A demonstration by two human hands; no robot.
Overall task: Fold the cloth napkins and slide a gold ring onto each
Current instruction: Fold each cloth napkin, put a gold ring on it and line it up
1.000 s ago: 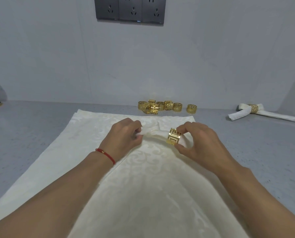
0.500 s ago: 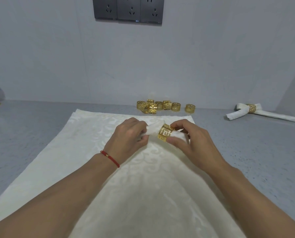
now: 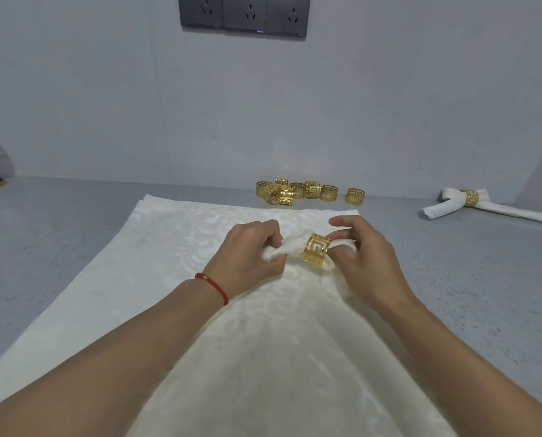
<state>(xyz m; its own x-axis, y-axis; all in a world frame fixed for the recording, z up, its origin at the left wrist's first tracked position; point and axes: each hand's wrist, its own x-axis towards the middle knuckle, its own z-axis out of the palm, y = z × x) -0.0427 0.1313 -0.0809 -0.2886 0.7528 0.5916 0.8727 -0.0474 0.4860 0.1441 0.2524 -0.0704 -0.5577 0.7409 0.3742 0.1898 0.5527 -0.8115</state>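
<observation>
cream cloth (image 3: 168,310) covered the lower frame. at centre, the left hand (image 3: 247,257) gripped the rolled napkin (image 3: 287,246); the right hand (image 3: 367,260) pinched the ring (image 3: 316,250) around it. spare rings (image 3: 304,190) lay beyond, a finished napkin (image 3: 484,205) at right.

Soft, even, fairly bright light, faint shadows, slight softness throughout, and wide-angle bending at the edges.
</observation>
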